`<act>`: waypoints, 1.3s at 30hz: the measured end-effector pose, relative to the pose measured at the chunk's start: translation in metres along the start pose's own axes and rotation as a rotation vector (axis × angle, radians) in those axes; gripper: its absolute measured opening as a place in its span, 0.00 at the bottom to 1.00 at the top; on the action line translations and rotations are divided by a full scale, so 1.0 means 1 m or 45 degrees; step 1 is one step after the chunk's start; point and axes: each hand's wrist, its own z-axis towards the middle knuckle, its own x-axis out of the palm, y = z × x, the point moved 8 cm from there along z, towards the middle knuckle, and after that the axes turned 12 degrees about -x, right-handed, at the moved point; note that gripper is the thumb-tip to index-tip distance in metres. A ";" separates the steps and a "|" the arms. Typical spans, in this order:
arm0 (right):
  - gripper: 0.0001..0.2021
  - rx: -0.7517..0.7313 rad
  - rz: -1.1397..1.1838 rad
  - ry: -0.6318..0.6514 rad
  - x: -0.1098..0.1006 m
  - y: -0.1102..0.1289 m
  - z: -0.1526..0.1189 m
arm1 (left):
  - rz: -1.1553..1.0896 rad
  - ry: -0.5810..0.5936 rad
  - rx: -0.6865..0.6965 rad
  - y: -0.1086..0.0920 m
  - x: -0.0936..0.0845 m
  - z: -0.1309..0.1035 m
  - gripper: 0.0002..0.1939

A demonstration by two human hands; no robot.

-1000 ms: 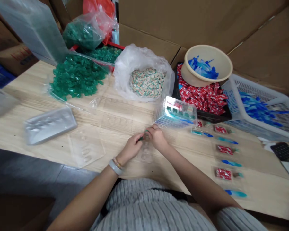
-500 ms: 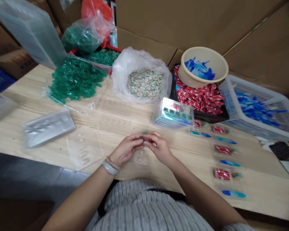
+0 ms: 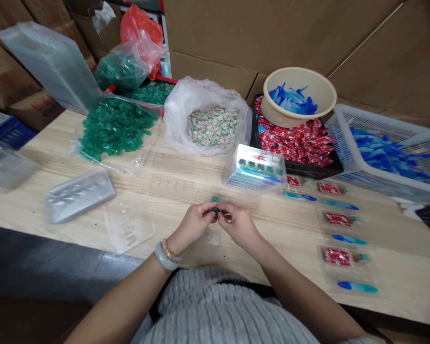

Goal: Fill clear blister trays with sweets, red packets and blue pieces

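The person's two hands have drawn level: a second ago the right hand (image 3: pixel 240 227) sat a little farther up the counter (image 3: pixel 286 229) than the left hand (image 3: pixel 197 222), and now the fingertips of both meet around one dark green piece (image 3: pixel 216 210). Each grip is a pinch of thumb and forefinger on that piece, which is above or at the upper part of a clear tray (image 3: pixel 214 237), partly hidden by the fingers. More green (image 3: pixel 215 199) shows just beyond the fingertips than a second ago; whether it is a second piece or part of the same one cannot be told. For the work in hand, this suggests the piece is being handled with both hands and is not yet let go. The tray's lower end lies near the counter's front edge, close to the sweater (image 3: pixel 215 310), so room toward the body looks tight. To the right, bare wood runs to the filled packs (image 3: pixel 338 257), well apart. To the left, a narrower gap separates the left hand from a clear sheet (image 3: pixel 129 229). Straight ahead and slightly right, the stack of packs (image 3: pixel 254 167) limits forward reach.
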 end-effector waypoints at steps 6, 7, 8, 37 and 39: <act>0.11 -0.118 0.138 -0.038 0.001 0.005 -0.017 | -0.251 0.027 -0.189 0.019 0.002 -0.002 0.10; 0.11 -0.109 0.169 -0.053 0.002 0.003 -0.022 | -0.281 0.093 -0.197 0.023 0.007 -0.004 0.10; 0.11 -0.084 0.203 -0.080 0.003 0.001 -0.026 | -0.291 0.146 -0.188 0.025 0.012 -0.006 0.11; 0.08 0.018 -0.267 -0.021 -0.011 -0.008 0.029 | 0.682 -0.526 0.472 -0.044 -0.151 -0.039 0.14; 0.08 -0.184 -0.243 0.005 0.012 0.030 0.080 | 0.806 -1.043 0.441 -0.083 -0.234 -0.047 0.12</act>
